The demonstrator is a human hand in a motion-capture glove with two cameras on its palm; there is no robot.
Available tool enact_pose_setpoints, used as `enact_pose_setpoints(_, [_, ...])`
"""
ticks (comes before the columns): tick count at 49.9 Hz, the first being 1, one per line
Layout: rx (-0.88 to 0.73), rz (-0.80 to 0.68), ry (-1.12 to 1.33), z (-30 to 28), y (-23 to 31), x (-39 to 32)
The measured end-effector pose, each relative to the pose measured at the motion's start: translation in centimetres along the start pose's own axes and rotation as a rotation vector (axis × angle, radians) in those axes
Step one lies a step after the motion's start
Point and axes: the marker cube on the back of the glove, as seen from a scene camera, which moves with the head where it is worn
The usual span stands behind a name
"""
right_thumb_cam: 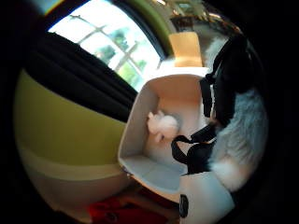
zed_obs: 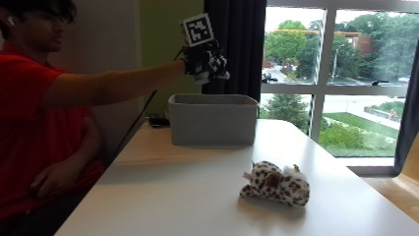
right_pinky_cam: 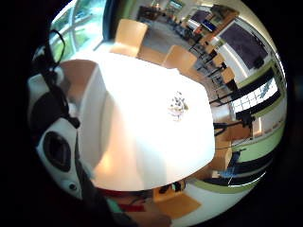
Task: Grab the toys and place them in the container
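I see a small white plush toy (right_thumb_cam: 162, 126) lying inside the grey, soft-sided rectangular container (zed_obs: 213, 119) near the table's (zed_obs: 196, 196) far edge. My right hand (zed_obs: 204, 64) hovers above it, gripping something white and furry (right_thumb_cam: 243, 135), mostly hidden. A spotted plush toy (zed_obs: 276, 183) lies toward the near edge

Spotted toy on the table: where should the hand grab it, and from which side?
Take the spotted toy across its back, at mid-body, coming down from above. It lies low on its belly on the table, long axis across the outside view, with bare tabletop all round, so a top-down pinch across the narrower width looks simplest. The hand is now above the container, apparently holding something fluffy.
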Motion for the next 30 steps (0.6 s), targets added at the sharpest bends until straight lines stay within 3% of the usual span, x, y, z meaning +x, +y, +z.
enact_pose_setpoints(13, [-0.091,-0.109,-0.055,1.4,-2.0,-9.5])
enact_pose_setpoints(30, [-0.347,-0.193,-0.196,3.4,-0.4,-7.4])
